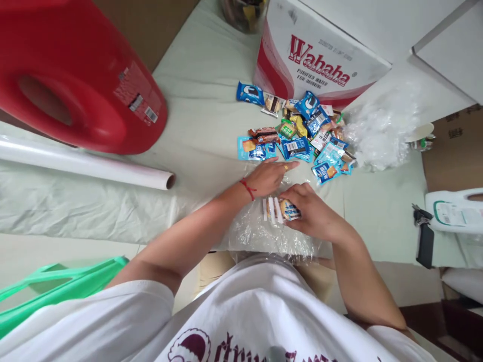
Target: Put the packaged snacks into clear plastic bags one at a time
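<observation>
My left hand, with a red string at the wrist and a ring, lies low over the clear plastic film. Its fingers are stretched out, near a light blue snack packet, and nothing shows in them. Closer to the table's front edge, my right hand is closed on the end of a cookie packet with blue print. White strips run across the packets left of its fingers. Beyond both hands lies a loose pile of wrapped snacks, mostly blue, with some brown, yellow and green.
A Wahaha carton stands behind the pile, with crumpled clear plastic to its right. At left are a large red jug and a film roll. A white bottle and a black object lie far right.
</observation>
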Demonstrator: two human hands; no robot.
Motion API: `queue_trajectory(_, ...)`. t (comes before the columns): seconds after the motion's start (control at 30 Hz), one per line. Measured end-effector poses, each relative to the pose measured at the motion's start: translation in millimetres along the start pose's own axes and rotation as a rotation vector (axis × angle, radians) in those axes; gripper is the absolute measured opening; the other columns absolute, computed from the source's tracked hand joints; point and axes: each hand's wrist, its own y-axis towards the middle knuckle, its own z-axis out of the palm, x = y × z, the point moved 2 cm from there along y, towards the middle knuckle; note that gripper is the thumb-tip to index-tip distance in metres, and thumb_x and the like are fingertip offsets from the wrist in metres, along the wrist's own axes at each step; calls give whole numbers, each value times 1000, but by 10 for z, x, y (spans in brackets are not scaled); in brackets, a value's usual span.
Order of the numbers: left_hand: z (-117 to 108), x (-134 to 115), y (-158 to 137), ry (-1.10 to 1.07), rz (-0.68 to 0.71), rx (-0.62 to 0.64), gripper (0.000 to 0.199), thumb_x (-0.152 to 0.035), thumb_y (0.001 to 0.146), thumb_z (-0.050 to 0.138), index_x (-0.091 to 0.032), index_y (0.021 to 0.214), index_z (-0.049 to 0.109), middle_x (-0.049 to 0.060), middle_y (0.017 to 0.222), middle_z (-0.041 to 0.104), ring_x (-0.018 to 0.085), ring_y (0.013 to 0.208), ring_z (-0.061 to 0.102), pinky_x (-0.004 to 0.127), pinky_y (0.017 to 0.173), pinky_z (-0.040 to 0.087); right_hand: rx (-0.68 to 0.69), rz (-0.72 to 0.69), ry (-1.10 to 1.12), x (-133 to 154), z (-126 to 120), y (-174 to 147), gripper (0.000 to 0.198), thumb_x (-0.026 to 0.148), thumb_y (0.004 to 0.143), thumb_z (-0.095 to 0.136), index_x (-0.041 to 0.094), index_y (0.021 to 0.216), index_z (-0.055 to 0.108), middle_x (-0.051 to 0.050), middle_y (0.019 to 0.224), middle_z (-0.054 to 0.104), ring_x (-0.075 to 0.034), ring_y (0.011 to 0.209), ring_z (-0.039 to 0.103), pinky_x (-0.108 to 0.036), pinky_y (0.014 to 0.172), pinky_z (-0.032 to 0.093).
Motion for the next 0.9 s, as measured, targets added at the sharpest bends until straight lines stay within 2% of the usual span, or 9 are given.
queue_trajectory(0.17,-1,-18,16,35,8,8,59,-9,96,34,-22,150,54,5,155,59,18,141,56,47,128,29,30,153,-183,52,260,105,67,29,88,76,16,149,53,-17,133,60,-35,117,46,-48,99,44)
queue_trajectory(0.27,6,-28,10,49,4,17,59,-9,95,33,-20,149,54,6,154,59,17,143,55,46,129,28,20,186,-247,104,327,90,64,28,89,73,16,149,54,-17,134,61,-35,119,47,-47,97,43)
queue_trajectory(0.4,1,-27,1,57,3,14,59,-8,94,33,-19,149,54,7,155,59,16,143,54,45,129,27,-10,235,-254,137,419,70,59,35,91,72,16,145,58,-17,133,61,-36,118,49,-49,96,44)
queue_trajectory(0.5,6,-17,-4,63,16,14,60,-7,94,34,-20,148,55,7,155,59,17,143,54,46,128,27,-32,262,-215,124,434,40,66,40,91,74,15,149,54,-19,136,61,-38,122,50,-51,99,45)
queue_trajectory(0.6,21,-8,-8,60,29,-5,60,-7,93,36,-22,148,56,6,153,61,18,142,55,47,127,29,-54,209,-65,50,269,-21,73,46,88,77,15,150,52,-19,137,62,-37,124,53,-51,102,47)
queue_trajectory(0.67,29,-9,-10,56,30,-20,60,-7,93,38,-23,147,57,6,151,62,20,141,56,48,127,30,-142,141,63,-56,21,-17,63,48,91,73,18,144,58,-16,134,66,-34,121,59,-47,102,48)
queue_trajectory(0.73,31,-19,-10,56,31,-29,62,-5,92,39,-25,147,57,5,150,63,20,140,58,49,126,30,-283,145,112,-226,-282,103,45,45,97,65,20,135,65,-13,124,71,-30,112,66,-44,99,51)
queue_trajectory(0.83,21,-33,-10,58,28,-23,64,-3,91,39,-26,148,57,5,150,64,20,138,59,48,127,30,-409,293,-38,-532,-632,571,33,33,96,60,18,124,70,-12,112,74,-30,100,69,-43,92,52)
queue_trajectory(0.9,12,-32,-13,54,27,-18,65,-3,90,40,-26,148,57,6,150,64,20,139,58,47,127,30,-397,346,-193,-694,-723,1005,40,29,90,65,16,128,68,-16,126,70,-33,109,67,-44,95,50)
